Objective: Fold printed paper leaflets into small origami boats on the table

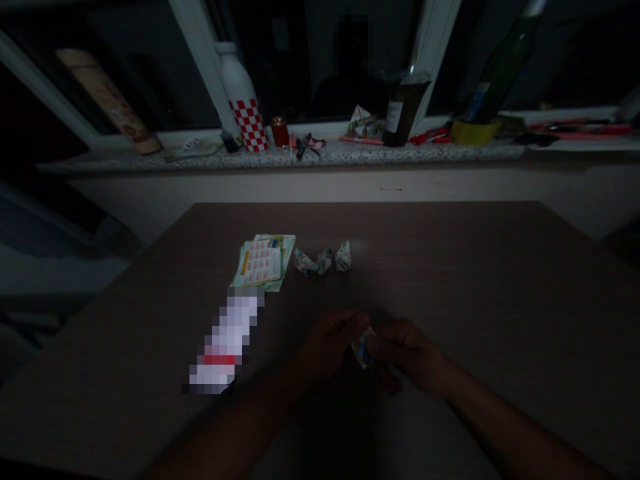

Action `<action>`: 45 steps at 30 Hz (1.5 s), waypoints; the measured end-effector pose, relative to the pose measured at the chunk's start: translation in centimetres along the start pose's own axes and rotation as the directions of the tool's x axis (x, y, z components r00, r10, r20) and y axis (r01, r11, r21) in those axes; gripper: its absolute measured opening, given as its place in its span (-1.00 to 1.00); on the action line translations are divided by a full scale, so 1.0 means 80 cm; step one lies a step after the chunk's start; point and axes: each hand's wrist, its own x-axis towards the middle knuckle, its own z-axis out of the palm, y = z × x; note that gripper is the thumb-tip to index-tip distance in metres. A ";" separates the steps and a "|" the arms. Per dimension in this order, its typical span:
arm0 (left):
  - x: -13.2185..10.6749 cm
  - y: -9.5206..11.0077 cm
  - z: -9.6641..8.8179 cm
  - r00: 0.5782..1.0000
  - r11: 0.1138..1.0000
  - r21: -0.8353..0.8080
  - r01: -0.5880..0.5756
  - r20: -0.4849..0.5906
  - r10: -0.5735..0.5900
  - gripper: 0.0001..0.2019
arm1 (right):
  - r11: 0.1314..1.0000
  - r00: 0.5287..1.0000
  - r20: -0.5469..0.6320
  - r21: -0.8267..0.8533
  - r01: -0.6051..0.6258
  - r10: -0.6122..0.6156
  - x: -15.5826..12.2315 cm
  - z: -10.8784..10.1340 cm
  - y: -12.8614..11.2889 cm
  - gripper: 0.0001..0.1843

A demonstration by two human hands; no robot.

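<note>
The scene is dim. My left hand (333, 341) and my right hand (407, 350) meet over the brown table (475, 287), and both pinch a small folded piece of printed paper (363, 348) between their fingertips. Farther back on the table lie two folded paper figures (321, 259) side by side. To their left sits a stack of printed paper sheets (263, 262). A blurred-out white and red oblong object (225, 343) lies left of my left hand.
Behind the table runs a stone windowsill (310, 157). It carries a white bottle with red checks (243, 100), a small jar (279, 131), a dark bottle (403, 107), a green bottle (495, 67) in a yellow holder, pens and other clutter.
</note>
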 end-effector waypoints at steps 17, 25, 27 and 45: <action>0.007 0.002 -0.002 0.998 1.000 0.021 0.016 -0.054 -0.015 -0.50 | 0.991 0.985 -0.145 -0.108 0.082 -0.097 0.004 0.006 0.000 -0.54; 0.001 0.001 -0.011 0.996 0.975 0.220 -0.014 -0.082 0.033 -0.48 | 0.985 0.974 -0.210 -0.168 0.049 -0.084 0.007 0.001 0.000 -0.52; 0.001 0.003 -0.011 0.995 0.972 0.233 -0.038 -0.078 0.057 -0.51 | 0.988 0.981 -0.180 -0.147 0.051 -0.078 0.008 0.001 0.003 -0.51; 0.002 -0.001 0.001 0.974 0.999 0.014 0.040 -0.222 -0.036 -0.51 | 0.996 0.990 -0.118 0.028 0.085 -0.081 0.008 0.003 0.000 -0.60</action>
